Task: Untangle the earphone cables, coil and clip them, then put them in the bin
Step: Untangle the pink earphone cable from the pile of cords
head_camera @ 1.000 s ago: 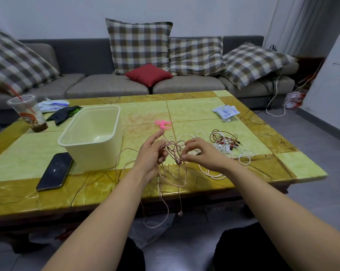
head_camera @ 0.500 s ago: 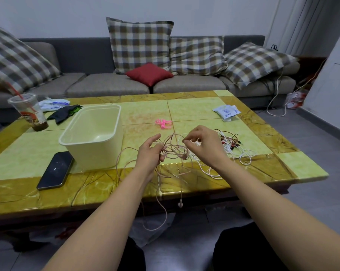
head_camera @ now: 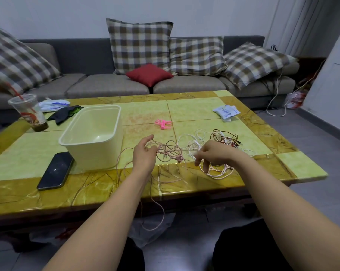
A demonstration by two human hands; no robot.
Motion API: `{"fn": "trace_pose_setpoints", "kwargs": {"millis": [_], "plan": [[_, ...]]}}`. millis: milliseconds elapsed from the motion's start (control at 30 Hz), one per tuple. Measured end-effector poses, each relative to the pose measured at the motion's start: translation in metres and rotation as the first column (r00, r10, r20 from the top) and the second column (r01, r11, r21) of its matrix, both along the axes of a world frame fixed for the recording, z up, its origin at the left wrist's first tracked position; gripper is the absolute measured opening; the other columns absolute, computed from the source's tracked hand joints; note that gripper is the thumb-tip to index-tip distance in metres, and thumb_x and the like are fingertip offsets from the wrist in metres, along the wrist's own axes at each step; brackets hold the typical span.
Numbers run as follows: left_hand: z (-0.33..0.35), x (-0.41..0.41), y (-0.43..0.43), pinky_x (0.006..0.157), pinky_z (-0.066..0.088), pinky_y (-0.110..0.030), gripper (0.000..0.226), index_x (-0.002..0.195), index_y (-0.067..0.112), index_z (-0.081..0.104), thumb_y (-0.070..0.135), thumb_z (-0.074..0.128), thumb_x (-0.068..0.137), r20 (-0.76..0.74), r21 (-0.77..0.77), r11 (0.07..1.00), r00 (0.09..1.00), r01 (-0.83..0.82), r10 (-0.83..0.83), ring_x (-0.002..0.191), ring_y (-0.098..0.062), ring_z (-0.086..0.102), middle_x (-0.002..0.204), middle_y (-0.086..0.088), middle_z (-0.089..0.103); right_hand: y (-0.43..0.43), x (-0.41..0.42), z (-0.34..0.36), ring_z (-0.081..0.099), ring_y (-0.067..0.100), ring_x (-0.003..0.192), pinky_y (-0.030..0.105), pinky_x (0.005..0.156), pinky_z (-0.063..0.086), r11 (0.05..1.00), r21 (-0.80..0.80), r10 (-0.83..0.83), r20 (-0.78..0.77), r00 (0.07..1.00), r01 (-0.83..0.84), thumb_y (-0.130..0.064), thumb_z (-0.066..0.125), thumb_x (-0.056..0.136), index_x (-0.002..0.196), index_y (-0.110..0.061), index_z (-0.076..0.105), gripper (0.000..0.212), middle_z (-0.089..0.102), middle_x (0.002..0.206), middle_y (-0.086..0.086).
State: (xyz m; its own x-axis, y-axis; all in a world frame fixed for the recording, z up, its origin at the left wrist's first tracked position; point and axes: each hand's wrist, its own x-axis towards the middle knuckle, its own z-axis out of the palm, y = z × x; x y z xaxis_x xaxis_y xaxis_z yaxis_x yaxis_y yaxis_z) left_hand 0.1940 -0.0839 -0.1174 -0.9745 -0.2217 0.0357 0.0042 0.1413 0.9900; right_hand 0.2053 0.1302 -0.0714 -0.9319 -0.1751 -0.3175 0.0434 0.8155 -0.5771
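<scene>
A tangled pink earphone cable (head_camera: 170, 151) hangs between my hands above the table's near edge. My left hand (head_camera: 144, 155) grips its left side, and loose loops trail down past the table front. My right hand (head_camera: 212, 155) pinches a strand on the right, fingers curled down over a white cable heap (head_camera: 218, 171). Further right lies a knot of white and dark red cables (head_camera: 223, 137). Pink clips (head_camera: 163, 123) lie mid-table. The empty cream bin (head_camera: 93, 135) stands left of my left hand.
A black phone (head_camera: 55, 170) lies by the bin at the front left. At the far left stand a plastic cup (head_camera: 29, 112), a dark cloth (head_camera: 64, 113) and a packet. White packets (head_camera: 225, 112) lie at the back right. A sofa with cushions lies beyond.
My hands have moved apart, the right one shifting right and lower, stretching the pink tangle out sideways. The dangling earbud end has risen out of sight.
</scene>
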Motion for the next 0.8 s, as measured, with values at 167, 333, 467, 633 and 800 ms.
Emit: {"fn": "trace_pose_setpoints", "kwargs": {"millis": [167,333,467,633,800], "plan": [[-0.001,-0.001,0.005,0.058,0.038,-0.027,0.043,0.136,0.024,0.053,0.017,0.058,0.095,0.011,-0.015,0.998,0.998,0.062,-0.061,0.056,-0.012,0.037,0.083,-0.01,0.056,-0.007,0.002,0.006,0.03,0.008,0.051,0.023,0.054,0.028,0.886,-0.46,-0.119,-0.093,0.989,0.064,-0.034,0.06,0.096,0.072,-0.01,0.068,0.035,0.046,0.056,-0.002],[0.003,0.006,0.012,0.062,0.045,-0.031,0.039,0.138,0.022,0.052,0.02,0.053,0.099,0.013,-0.031,0.992,0.992,0.125,-0.124,0.061,-0.018,0.052,0.092,-0.015,0.067,-0.014,0.001,0.001,0.054,0.01,0.071,0.025,0.07,0.042,0.749,-0.662,-0.011,-0.063,0.998,-0.034,-0.022,0.056,0.098,0.081,-0.003,0.062,0.026,0.061,0.073,0.001],[0.006,0.007,0.013,0.048,0.034,-0.015,0.044,0.14,0.024,0.047,0.037,0.052,0.099,0.06,0.074,0.976,0.976,0.205,-0.21,0.056,-0.008,0.04,0.07,0.003,0.05,-0.014,0.001,0.004,0.052,0.011,0.067,0.027,0.066,0.04,0.755,-0.656,-0.029,-0.076,0.997,-0.028,-0.009,0.048,0.095,0.081,0.005,0.063,0.025,0.057,0.077,0.011],[0.012,0.015,0.017,0.053,0.038,-0.016,0.058,0.141,0.03,0.045,0.051,0.061,0.089,0.097,0.085,0.953,0.95,0.29,-0.297,0.064,-0.008,0.041,0.084,0.001,0.053,-0.014,0.001,0.004,0.051,0.014,0.073,0.027,0.065,0.037,0.788,-0.616,-0.018,-0.044,0.999,-0.013,-0.009,0.047,0.092,0.081,0.001,0.065,0.023,0.061,0.083,0.015],[0.016,0.021,0.018,0.104,0.042,-0.045,0.074,0.146,0.031,0.037,0.036,0.074,0.082,0.094,0.092,0.932,0.929,0.35,-0.358,0.118,-0.017,0.049,0.128,-0.013,0.058,-0.014,-0.003,0.001,0.06,0.019,0.075,0.025,0.068,0.049,0.651,-0.756,-0.037,0.053,0.998,0.064,-0.006,0.041,0.093,0.087,0.003,0.061,0.023,0.063,0.084,0.016]]}}
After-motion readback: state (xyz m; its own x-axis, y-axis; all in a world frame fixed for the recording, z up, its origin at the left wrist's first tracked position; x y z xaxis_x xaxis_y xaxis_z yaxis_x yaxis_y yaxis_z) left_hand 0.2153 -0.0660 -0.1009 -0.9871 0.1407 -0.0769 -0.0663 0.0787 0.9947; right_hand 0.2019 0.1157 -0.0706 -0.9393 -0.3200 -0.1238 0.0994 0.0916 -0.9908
